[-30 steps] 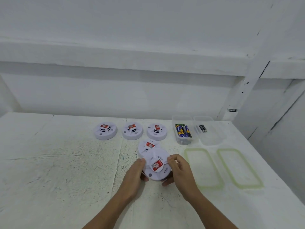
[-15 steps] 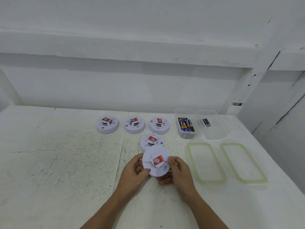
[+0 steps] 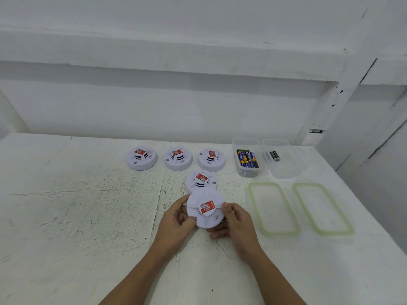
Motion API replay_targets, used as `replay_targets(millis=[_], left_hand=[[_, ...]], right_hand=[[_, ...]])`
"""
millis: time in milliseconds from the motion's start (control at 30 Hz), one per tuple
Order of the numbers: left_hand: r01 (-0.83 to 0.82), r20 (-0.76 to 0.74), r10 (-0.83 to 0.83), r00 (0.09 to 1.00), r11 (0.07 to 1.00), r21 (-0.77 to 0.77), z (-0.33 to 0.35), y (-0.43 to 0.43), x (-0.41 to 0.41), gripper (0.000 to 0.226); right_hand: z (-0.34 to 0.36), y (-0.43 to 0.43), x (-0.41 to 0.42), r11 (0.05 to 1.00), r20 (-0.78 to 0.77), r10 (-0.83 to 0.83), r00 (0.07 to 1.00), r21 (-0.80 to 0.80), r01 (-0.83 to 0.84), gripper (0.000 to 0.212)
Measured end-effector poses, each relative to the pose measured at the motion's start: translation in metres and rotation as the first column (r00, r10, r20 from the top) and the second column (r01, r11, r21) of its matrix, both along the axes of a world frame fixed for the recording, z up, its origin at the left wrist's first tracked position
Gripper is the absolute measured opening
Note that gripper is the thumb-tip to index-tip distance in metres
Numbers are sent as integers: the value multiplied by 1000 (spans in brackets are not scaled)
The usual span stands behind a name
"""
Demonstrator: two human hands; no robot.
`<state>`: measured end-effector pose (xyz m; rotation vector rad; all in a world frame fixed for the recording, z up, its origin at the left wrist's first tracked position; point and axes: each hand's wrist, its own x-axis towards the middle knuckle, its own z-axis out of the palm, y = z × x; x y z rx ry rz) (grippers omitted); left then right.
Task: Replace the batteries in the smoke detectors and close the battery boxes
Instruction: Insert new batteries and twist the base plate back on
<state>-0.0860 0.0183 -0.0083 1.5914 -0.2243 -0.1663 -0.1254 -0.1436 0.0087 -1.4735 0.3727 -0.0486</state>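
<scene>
Detector (image 3: 206,211) raised off surface (image 3: 88,216) and tilted up since a second ago. Left grip (image 3: 176,223) and right grip (image 3: 235,223) both clasped its rim, left of battery tub (image 3: 247,173). Battery swap judged just starting.

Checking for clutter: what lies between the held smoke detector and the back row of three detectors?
In the head view, one more white round smoke detector with a red label, just behind the held white detector.
</scene>
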Motion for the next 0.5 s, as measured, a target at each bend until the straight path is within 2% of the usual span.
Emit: replay_targets(millis=[500], left_hand=[[-57, 10, 56, 998, 998, 39, -3, -1, -4, 60]], right_hand=[[2, 0, -4, 1000, -1, 13, 1000, 7, -13, 28]])
